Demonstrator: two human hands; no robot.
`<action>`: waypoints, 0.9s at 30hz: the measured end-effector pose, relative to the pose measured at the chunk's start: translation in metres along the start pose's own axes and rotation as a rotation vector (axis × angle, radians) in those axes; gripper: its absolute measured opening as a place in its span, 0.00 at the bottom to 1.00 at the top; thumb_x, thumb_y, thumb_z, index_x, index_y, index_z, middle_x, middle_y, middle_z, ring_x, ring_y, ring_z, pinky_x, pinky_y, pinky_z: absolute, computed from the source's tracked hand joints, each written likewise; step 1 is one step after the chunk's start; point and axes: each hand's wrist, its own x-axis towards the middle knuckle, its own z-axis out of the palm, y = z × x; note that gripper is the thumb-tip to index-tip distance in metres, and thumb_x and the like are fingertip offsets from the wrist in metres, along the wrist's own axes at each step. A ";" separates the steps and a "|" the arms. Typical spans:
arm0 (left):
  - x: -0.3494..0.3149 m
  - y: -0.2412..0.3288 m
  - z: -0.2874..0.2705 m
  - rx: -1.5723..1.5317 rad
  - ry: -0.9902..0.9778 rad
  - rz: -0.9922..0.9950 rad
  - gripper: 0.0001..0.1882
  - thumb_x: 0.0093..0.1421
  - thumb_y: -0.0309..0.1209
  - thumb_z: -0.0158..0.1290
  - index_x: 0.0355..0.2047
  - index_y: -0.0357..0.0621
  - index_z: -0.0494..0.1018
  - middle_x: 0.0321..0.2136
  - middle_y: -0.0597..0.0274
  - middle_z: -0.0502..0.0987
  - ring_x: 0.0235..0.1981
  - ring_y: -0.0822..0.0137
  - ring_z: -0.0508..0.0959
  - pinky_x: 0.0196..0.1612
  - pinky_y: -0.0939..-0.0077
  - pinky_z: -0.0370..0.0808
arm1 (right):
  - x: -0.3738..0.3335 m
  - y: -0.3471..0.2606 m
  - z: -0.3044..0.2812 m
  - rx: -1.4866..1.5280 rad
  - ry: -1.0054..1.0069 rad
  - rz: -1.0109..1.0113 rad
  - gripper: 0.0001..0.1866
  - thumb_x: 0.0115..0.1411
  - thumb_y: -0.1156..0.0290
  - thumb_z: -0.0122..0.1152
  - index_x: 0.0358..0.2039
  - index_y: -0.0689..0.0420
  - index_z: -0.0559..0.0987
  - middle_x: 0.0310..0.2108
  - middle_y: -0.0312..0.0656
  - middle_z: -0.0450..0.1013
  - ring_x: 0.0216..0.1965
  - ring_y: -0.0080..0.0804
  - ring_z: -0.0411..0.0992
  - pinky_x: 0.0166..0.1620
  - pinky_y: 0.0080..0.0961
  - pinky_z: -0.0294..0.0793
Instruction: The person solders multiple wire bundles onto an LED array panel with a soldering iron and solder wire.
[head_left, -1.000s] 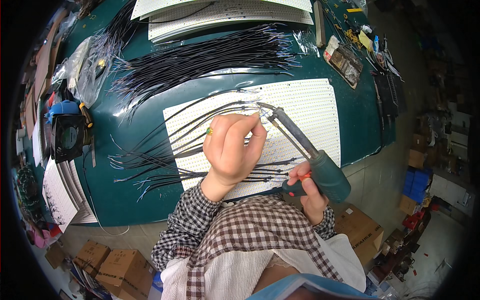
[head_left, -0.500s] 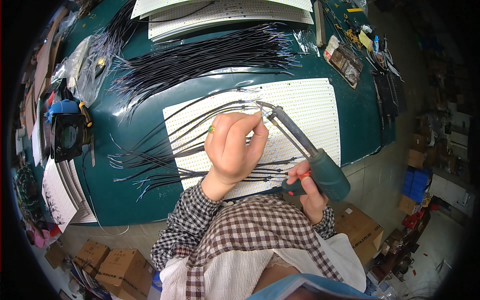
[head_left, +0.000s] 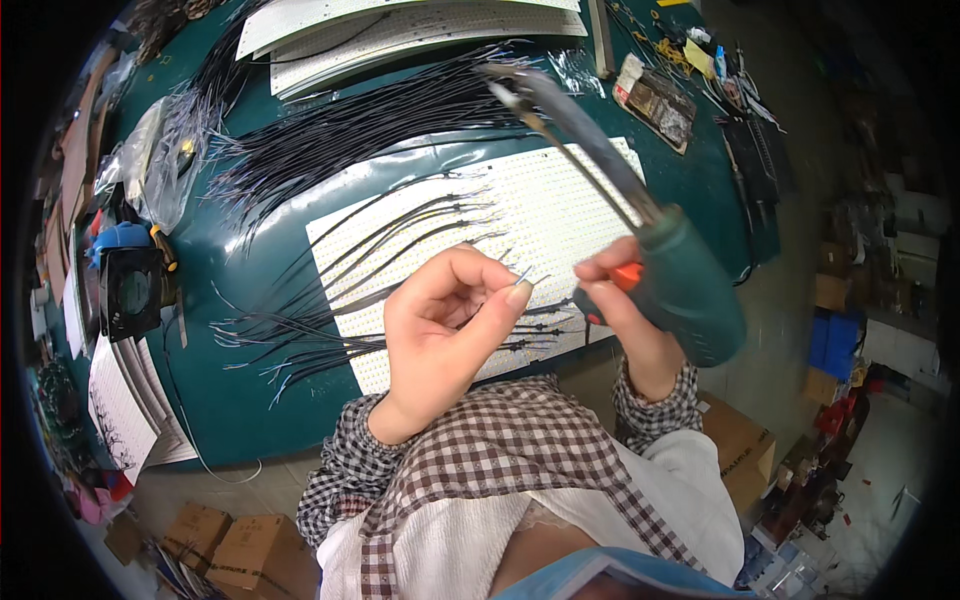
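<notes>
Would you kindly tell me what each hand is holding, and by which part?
The right hand grips the soldering gun by its green handle; the left hand pinches something thin at its fingertips.

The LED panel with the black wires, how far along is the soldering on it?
Done: several black wires already lie fanned across the white LED panel, ends at its rows. In hand: the left hand pinches a thin wire end above the panel; the right hand holds the green soldering gun tip-up. Left: a big bundle of loose wires lies behind.
</notes>
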 end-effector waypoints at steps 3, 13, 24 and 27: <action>-0.002 -0.004 0.004 -0.036 -0.022 -0.060 0.04 0.57 0.17 0.55 0.32 0.34 0.72 0.28 0.67 0.73 0.28 0.83 0.70 0.30 0.89 0.66 | 0.002 -0.003 0.012 0.014 -0.022 0.072 0.19 0.49 0.89 0.61 0.43 0.67 0.71 0.33 0.44 0.76 0.35 0.27 0.77 0.39 0.21 0.78; -0.002 -0.015 0.009 0.036 -0.037 -0.095 0.04 0.57 0.18 0.56 0.32 0.34 0.72 0.27 0.67 0.75 0.28 0.82 0.72 0.31 0.88 0.68 | -0.003 0.015 0.006 -0.378 -0.005 -0.151 0.24 0.50 0.83 0.66 0.47 0.68 0.69 0.37 0.44 0.74 0.36 0.26 0.77 0.39 0.20 0.77; -0.001 -0.020 0.010 0.063 -0.043 -0.106 0.04 0.57 0.18 0.55 0.32 0.34 0.71 0.27 0.67 0.75 0.28 0.82 0.73 0.32 0.88 0.69 | -0.008 0.022 0.009 -0.380 0.055 -0.103 0.23 0.49 0.79 0.68 0.46 0.66 0.72 0.38 0.44 0.72 0.36 0.30 0.75 0.40 0.22 0.75; -0.005 -0.017 0.013 0.108 0.013 -0.145 0.03 0.58 0.19 0.55 0.31 0.35 0.71 0.27 0.68 0.74 0.27 0.83 0.72 0.31 0.89 0.68 | -0.010 0.024 0.007 -0.634 0.091 -0.284 0.20 0.51 0.79 0.66 0.45 0.65 0.72 0.37 0.43 0.72 0.35 0.30 0.74 0.39 0.20 0.73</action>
